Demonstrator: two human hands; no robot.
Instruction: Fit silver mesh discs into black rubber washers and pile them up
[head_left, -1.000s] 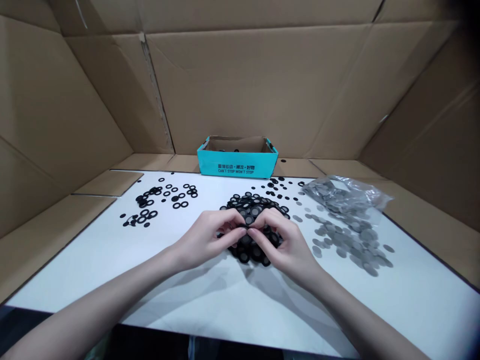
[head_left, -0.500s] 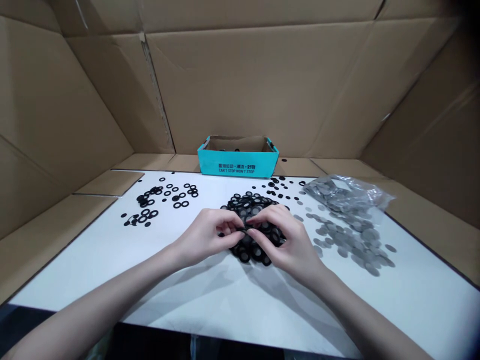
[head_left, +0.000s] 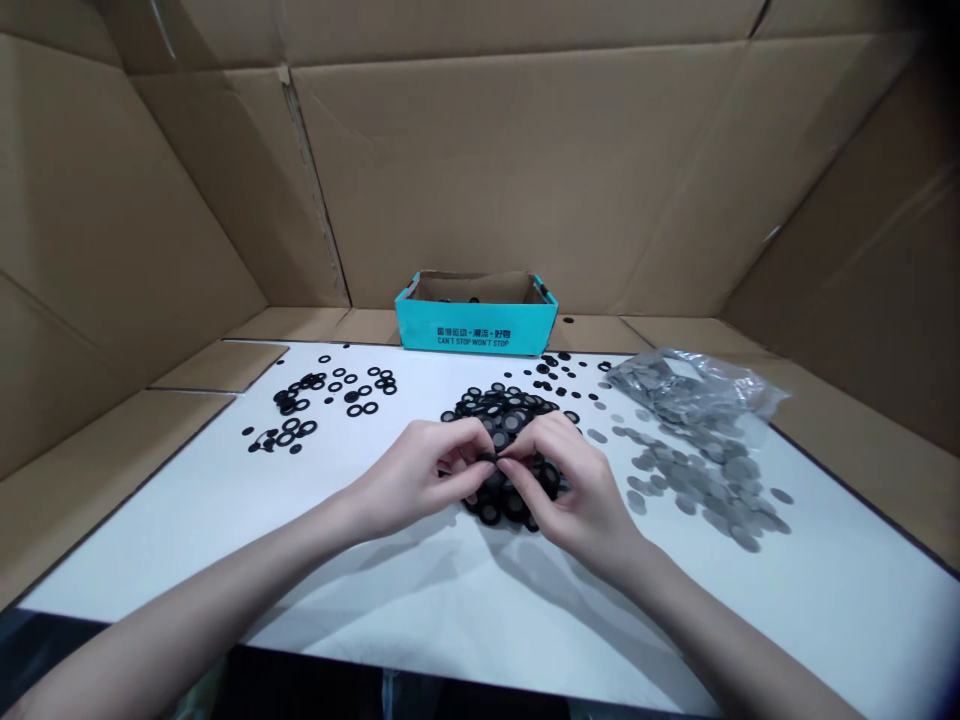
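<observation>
My left hand [head_left: 427, 470] pinches a small black ring [head_left: 487, 458] between thumb and forefinger. From the other side, my right hand [head_left: 574, 475] closes thumb and fingertips on the same ring's edge. Whether a grey disc sits inside the ring is too small to tell. Below and behind both hands lies a heap of black rings [head_left: 489, 512], many with grey centres; the hands cover part of it. Loose grey discs [head_left: 705, 480] are spread to the right of my right hand. Separate black rings [head_left: 352, 380] lie farther off to the left.
A turquoise box [head_left: 476, 328] with a few black pieces inside stands at the back. A clear plastic bag [head_left: 690, 385] of grey discs rests at the right. Small black discs [head_left: 551, 375] are scattered behind the heap. Cardboard walls [head_left: 510, 180] enclose the white table [head_left: 360, 590].
Both hands have shifted very slightly, still meeting over the heap. The black ring between the fingertips now shows more plainly. The scattered pieces, box and bag stay where they were.
</observation>
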